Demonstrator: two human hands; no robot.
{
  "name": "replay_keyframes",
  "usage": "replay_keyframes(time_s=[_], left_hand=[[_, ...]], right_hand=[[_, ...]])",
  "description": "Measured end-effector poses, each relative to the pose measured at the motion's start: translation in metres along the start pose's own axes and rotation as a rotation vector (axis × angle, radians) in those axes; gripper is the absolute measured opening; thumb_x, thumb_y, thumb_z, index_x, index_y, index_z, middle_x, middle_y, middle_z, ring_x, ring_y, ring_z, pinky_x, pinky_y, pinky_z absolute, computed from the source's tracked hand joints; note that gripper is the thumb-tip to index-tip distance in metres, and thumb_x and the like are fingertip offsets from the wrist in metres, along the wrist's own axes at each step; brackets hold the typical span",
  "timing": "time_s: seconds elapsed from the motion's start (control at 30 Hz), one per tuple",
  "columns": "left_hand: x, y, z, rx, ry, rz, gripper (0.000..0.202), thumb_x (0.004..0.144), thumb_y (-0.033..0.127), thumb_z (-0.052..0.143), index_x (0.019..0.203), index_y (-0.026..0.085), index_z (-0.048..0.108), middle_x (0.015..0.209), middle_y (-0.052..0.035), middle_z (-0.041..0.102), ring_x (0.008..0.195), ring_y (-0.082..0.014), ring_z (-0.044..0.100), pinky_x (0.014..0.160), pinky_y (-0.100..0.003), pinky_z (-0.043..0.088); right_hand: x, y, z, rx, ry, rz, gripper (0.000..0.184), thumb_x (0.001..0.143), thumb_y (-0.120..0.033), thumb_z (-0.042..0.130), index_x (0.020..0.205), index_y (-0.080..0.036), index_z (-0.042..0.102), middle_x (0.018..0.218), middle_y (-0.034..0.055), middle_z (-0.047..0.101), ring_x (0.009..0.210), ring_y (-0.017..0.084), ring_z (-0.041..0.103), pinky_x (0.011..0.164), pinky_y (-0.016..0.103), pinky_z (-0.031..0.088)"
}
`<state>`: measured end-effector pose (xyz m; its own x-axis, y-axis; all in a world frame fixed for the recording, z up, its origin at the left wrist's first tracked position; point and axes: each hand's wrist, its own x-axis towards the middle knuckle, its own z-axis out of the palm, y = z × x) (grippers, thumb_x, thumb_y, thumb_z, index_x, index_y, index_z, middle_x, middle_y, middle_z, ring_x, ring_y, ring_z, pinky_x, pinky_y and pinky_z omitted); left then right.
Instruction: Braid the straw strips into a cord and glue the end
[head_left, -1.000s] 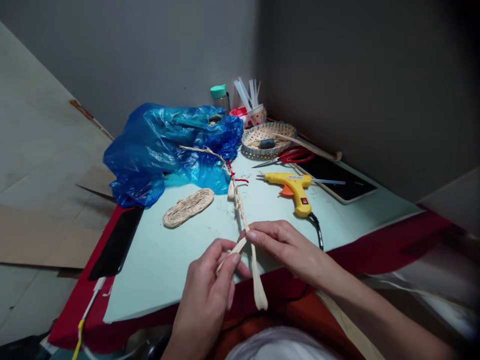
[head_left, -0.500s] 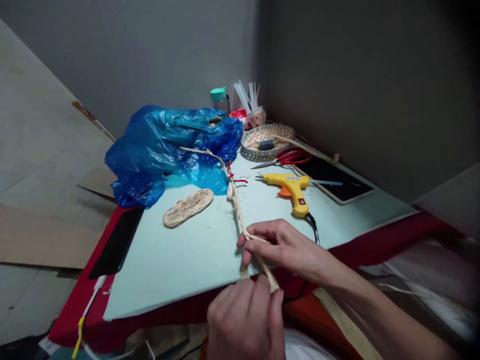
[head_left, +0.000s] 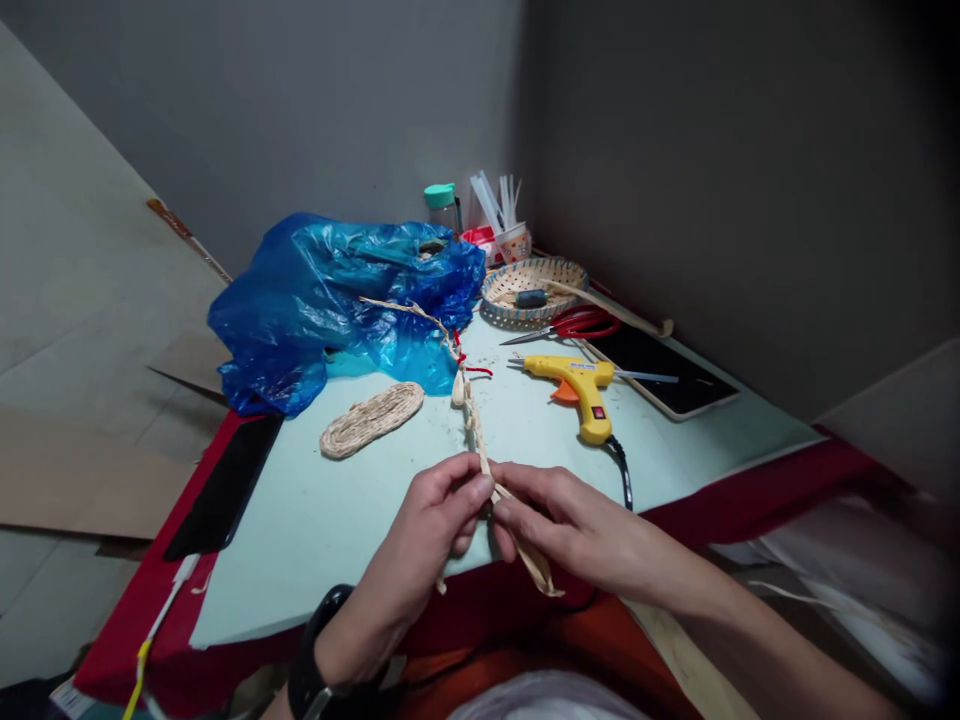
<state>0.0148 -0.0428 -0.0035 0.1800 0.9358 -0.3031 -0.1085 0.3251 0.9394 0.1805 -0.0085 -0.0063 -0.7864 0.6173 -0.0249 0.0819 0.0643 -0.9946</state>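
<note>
Both hands pinch the near end of the straw braid (head_left: 471, 415), nearer than the yellow glue gun (head_left: 577, 385) and to its left. The left hand (head_left: 431, 525) has thumb and forefinger closed on it; the right hand (head_left: 574, 520) grips it with closed fingertips, almost touching the left. Loose strips (head_left: 538, 570) hang under the right hand. The braid runs along the worktop (head_left: 337, 520) just left of the gun. An oval coiled mat (head_left: 371, 420) lies farther left of the gun, and red scissors (head_left: 581, 322) lie just beyond it.
</note>
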Motion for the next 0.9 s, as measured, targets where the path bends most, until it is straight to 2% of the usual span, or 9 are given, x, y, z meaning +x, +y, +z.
replay_keyframes(time_s=[0.13,0.3,0.4,0.5,0.6,0.73,0.8,0.9], left_hand=[[-0.004,0.001,-0.006,-0.15,0.0,-0.042,0.02,0.085,0.029,0.063,0.097,0.014,0.062,0.055,0.0099,0.031,0.044,-0.0034,0.013,0.039,-0.019,0.01],[-0.004,0.001,-0.008,-0.189,0.006,-0.038,0.023,0.082,0.029,0.066,0.097,0.012,0.067,0.054,0.009,0.033,0.043,-0.002,0.014,0.039,-0.018,0.011],[-0.005,0.001,-0.007,-0.15,0.069,-0.046,0.028,0.08,0.032,0.068,0.099,0.012,0.068,0.054,0.0078,0.037,0.042,-0.0014,0.015,0.039,-0.018,0.009],[-0.005,-0.001,-0.008,-0.146,0.117,-0.076,0.032,0.078,0.035,0.07,0.099,0.012,0.069,0.048,0.0091,0.032,0.042,-0.002,0.013,0.04,-0.019,0.007],[-0.005,-0.004,-0.008,-0.151,0.129,-0.098,0.032,0.077,0.037,0.071,0.096,0.012,0.07,0.042,0.0112,0.023,0.041,-0.0032,0.011,0.041,-0.019,0.006],[-0.003,-0.005,-0.007,-0.169,0.139,-0.106,0.031,0.073,0.038,0.074,0.089,0.012,0.071,0.042,0.0109,0.023,0.042,-0.0033,0.01,0.041,-0.019,0.005],[-0.003,-0.004,-0.006,-0.194,0.166,-0.101,0.033,0.07,0.039,0.076,0.088,0.012,0.071,0.043,0.0109,0.024,0.043,-0.0032,0.01,0.041,-0.019,0.006],[-0.004,-0.004,-0.006,-0.227,0.197,-0.096,0.035,0.067,0.04,0.078,0.086,0.012,0.072,0.047,0.0105,0.026,0.044,-0.0019,0.008,0.041,-0.018,0.008]], right_hand=[[-0.005,-0.006,0.004,0.097,-0.038,0.072,0.03,0.096,-0.026,0.044,0.123,-0.017,0.053,0.072,-0.0026,0.057,0.057,0.007,0.045,0.053,0.017,0.037],[-0.016,-0.01,0.014,0.077,0.043,0.085,0.045,0.096,-0.029,0.045,0.14,-0.02,0.041,0.068,-0.0032,0.057,0.059,0.008,0.044,0.052,0.017,0.034],[-0.021,-0.007,0.02,0.033,0.083,0.102,0.052,0.096,-0.031,0.044,0.146,-0.018,0.033,0.066,-0.0026,0.058,0.059,0.009,0.045,0.055,0.019,0.037],[-0.026,-0.003,0.022,-0.066,0.14,0.109,0.057,0.096,-0.034,0.043,0.148,-0.016,0.028,0.068,-0.0003,0.064,0.063,0.012,0.053,0.063,0.023,0.043],[-0.034,-0.007,0.023,-0.196,0.204,0.133,0.054,0.095,-0.04,0.041,0.143,-0.016,0.037,0.074,0.0037,0.07,0.074,0.016,0.061,0.073,0.027,0.047],[-0.047,-0.022,0.02,-0.284,0.251,0.165,0.048,0.093,-0.04,0.044,0.138,-0.023,0.046,0.09,0.005,0.073,0.082,0.018,0.066,0.076,0.027,0.049],[-0.051,-0.028,0.012,-0.31,0.284,0.125,0.046,0.09,-0.039,0.051,0.134,-0.027,0.052,0.102,0.0048,0.072,0.091,0.02,0.066,0.079,0.027,0.05],[-0.052,-0.032,-0.01,-0.33,0.455,0.031,0.04,0.089,-0.043,0.054,0.124,-0.024,0.06,0.111,0.006,0.07,0.102,0.022,0.064,0.087,0.028,0.049]])
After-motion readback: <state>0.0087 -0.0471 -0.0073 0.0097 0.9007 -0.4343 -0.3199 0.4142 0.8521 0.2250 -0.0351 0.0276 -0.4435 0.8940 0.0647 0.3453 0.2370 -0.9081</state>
